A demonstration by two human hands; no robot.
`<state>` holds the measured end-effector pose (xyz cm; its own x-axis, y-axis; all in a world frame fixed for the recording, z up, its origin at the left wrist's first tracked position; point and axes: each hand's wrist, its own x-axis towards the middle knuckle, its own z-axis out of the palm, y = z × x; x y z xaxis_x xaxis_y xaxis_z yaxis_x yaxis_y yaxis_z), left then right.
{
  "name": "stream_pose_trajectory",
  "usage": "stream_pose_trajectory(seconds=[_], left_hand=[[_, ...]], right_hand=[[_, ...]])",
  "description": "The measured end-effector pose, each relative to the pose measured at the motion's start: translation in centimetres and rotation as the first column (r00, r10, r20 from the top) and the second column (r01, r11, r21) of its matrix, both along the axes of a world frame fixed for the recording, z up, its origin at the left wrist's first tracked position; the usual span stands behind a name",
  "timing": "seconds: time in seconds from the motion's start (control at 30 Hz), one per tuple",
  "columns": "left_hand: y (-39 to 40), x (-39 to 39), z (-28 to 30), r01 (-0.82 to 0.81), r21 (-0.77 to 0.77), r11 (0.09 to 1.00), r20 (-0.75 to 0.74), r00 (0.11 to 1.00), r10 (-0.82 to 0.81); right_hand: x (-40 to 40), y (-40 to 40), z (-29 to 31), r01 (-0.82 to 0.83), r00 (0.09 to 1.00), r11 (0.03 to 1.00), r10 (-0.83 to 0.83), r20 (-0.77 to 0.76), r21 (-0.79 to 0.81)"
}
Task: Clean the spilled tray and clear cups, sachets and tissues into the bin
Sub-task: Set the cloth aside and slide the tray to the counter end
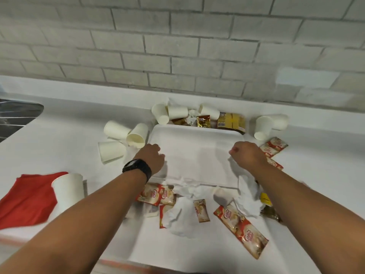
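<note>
A white tray (197,147) lies flat on the white counter, its surface bare. My left hand (152,158), with a black watch on the wrist, curls its fingers over the tray's left edge. My right hand (246,155) curls over the right edge. Paper cups lie tipped at the left (136,136), behind the tray (177,112) and at the right (263,127). One cup (68,189) stands near my left forearm. Red-and-cream sachets (241,230) and crumpled tissues (181,214) are scattered in front of the tray. No bin is in view.
A red cloth (29,198) lies at the front left beside the standing cup. A yellow packet (231,120) and a gold sachet (203,121) lie behind the tray against the brick wall (177,46). A dark sink (15,117) shows at the far left.
</note>
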<state>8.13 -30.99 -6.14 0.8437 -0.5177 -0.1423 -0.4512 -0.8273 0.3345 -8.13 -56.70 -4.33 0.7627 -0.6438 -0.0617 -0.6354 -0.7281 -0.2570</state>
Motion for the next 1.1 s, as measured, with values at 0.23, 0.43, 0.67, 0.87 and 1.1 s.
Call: stream_pose_trajectory(seconds=[0.23,0.43,0.67,0.87,1.1], left_hand=[[-0.3,0.5,-1.2,-0.139,0.218,0.966,0.113,0.987,0.116],[-0.6,1.3,-1.7,-0.188,0.316,0.93,0.158,0.977,0.144],[-0.2,2.3,-2.3,-0.237,0.306,0.922,0.106,0.971,0.214],[0.5,2.3,-3.1,-0.28,0.122,0.952,0.066,0.959,0.274],[0.3,2.0,-2.7,-0.241,-0.074,0.968,0.09,0.965,0.247]], right_hand=[[-2.3,-2.9,-2.3,0.092,0.995,0.994,-0.089,-0.045,0.059],[-2.8,-3.8,-3.3,0.195,0.98,0.975,-0.191,-0.051,0.107],[-2.3,-4.0,-4.1,0.293,0.955,0.938,-0.277,-0.106,0.184],[-2.5,-3.6,-4.2,0.318,0.948,0.937,-0.315,-0.043,0.143],[-2.7,-4.4,-2.4,0.34,0.861,0.891,-0.424,0.28,0.302]])
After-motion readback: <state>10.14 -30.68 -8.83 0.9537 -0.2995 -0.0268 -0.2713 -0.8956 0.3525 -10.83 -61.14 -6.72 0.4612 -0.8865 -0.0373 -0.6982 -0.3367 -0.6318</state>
